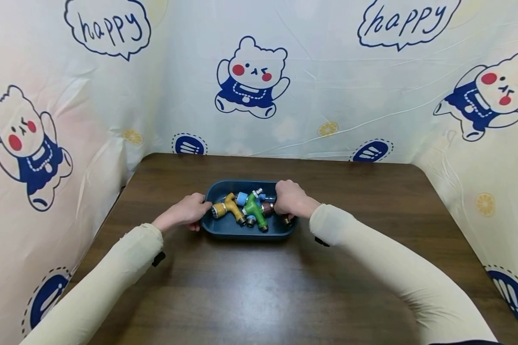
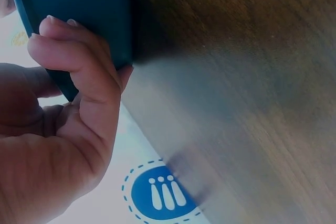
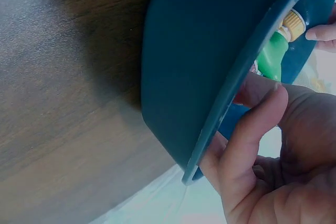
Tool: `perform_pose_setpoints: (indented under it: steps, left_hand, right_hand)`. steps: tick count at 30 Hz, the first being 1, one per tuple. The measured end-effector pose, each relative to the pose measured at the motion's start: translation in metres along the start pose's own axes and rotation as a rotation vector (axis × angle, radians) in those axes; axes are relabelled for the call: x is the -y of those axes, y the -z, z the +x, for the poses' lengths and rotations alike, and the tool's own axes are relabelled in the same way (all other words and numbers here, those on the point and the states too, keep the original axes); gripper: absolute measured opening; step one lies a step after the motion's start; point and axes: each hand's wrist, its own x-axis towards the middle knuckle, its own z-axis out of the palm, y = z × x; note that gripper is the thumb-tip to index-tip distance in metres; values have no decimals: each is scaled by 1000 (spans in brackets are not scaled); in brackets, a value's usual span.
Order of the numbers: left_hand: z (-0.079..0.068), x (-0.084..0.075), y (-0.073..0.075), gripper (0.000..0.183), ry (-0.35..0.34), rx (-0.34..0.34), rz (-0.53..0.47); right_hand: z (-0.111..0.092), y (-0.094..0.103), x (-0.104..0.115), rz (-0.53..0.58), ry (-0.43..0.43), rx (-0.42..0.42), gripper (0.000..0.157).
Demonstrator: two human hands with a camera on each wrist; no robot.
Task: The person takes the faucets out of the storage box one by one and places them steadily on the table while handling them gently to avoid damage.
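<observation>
A dark blue oblong tray [image 1: 241,236] is at the far middle of the table, with a hand at each end. My left hand [image 1: 191,209] grips its left end; in the left wrist view the fingers [image 2: 97,85] curl against the outer wall. My right hand [image 1: 291,197] holds the right end, and in the right wrist view its fingers [image 3: 247,140] hook over the rim. Inside lie a yellow Y-shaped pipe fitting [image 1: 230,206], a green one [image 1: 253,209], blue parts [image 1: 241,198] and a maroon ribbed knob [image 1: 267,208]. The right hand partly hides a brass end [image 1: 287,221].
The brown wooden table [image 1: 250,287] stretches in front of the tray toward the person. Patterned cloth [image 1: 319,96] hangs behind the table and along both sides. Long cream sleeves cover both forearms.
</observation>
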Motion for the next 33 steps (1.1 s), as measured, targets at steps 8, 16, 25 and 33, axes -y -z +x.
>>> perform_pose_setpoints:
  steps: [8, 16, 25, 33]
  left_hand:
    - [12, 12, -5, 34, 13, -22, 8]
    - [-14, -17, -3, 32, 6, -42, 31]
    - [-11, -10, -2, 34, -19, -28, 14]
    - [-16, -18, -4, 33, 8, -50, 22]
  right_hand:
    - [-6, 8, -1, 30, 6, -11, 10]
    - [-12, 16, 0, 46, 19, -10, 6]
    - [-16, 22, 0, 48, 24, -12, 7]
    - [-20, 26, -1, 60, 54, -39, 7]
